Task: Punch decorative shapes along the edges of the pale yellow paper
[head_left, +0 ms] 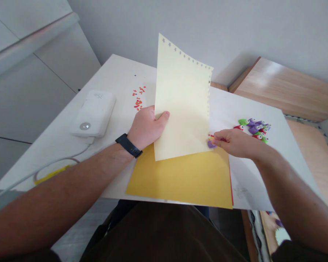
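Note:
My left hand (149,125) grips a pale cream sheet of paper (183,98) at its left edge, thumb on the near face and fingers hidden behind. The sheet is raised and tilted, with small cut-out holes along its top edge and down the upper part of its right edge. At the lower right edge, my right hand (232,142) is closed on a small purple craft punch (211,144), partly hidden by the fingers. Below lies a yellow sheet (180,182), with a red edge showing under its right side.
Small orange-red paper bits (138,103) lie scattered at the back left. A white power bank (94,112) with a cable (57,160) sits at left. Several purple, green and red punches (254,127) are grouped at right on the white table (262,174). Wooden furniture (289,87) stands beyond.

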A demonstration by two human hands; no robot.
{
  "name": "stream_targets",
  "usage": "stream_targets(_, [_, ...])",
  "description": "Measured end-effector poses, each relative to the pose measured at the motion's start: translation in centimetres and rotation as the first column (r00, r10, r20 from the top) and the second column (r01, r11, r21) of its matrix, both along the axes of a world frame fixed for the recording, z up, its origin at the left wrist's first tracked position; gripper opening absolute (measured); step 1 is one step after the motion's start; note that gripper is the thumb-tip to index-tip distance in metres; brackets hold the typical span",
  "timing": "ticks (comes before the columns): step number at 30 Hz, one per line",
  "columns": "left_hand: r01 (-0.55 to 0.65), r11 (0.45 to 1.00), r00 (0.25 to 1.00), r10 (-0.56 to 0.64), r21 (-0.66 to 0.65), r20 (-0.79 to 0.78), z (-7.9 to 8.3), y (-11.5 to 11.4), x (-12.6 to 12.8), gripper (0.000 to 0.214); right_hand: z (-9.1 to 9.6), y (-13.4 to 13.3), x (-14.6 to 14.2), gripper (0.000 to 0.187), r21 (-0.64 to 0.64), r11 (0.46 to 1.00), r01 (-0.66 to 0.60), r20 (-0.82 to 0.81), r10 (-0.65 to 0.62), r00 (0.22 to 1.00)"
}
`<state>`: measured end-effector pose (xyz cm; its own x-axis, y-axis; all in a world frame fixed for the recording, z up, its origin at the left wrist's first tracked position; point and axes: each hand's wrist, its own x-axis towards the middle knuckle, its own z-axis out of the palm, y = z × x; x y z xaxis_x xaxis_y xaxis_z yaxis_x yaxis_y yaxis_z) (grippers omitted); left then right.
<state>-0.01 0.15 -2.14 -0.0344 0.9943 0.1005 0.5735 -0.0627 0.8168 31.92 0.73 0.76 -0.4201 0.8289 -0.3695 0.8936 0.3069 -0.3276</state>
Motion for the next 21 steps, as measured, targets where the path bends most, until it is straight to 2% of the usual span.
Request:
stream_targets(5, [0.01, 1.0, 1.0, -0.01, -0.015, 0.001, 0.0, 0.0, 0.0, 0.042, 1.2, 0.7, -0.6, 0.031, -0.048, 0.995, -0.087, 0.089, 0.091, 0.992])
stream_targets(9, [0.004, 1.0, 1.0, -0.004, -0.031, 0.006, 0.1, 0.0, 0.0, 0.041, 1.5, 1.3, -0.4, 0.036, -0.127, 0.991, -0.046, 0.126, 0.062, 0.99])
stream_targets(14, [-0.001, 1.0, 1.0, 0.001, -0.026, 0.015, 0.1, -0.1, 0.1, 0.039, 1.8, 1.8, -0.5, 0.051, -0.167, 0.986, -0.019, 0.241, 0.06, 0.969])
stream_targets(21, [-0.009, 1.0, 0.999, 0.011, -0.028, 0.038, 0.1, -0.2, 0.1, 0.036, 2.6, 1.7, -1.3, 0.045, -0.208, 0.975, -0.075, 0.276, 0.132, 0.952])
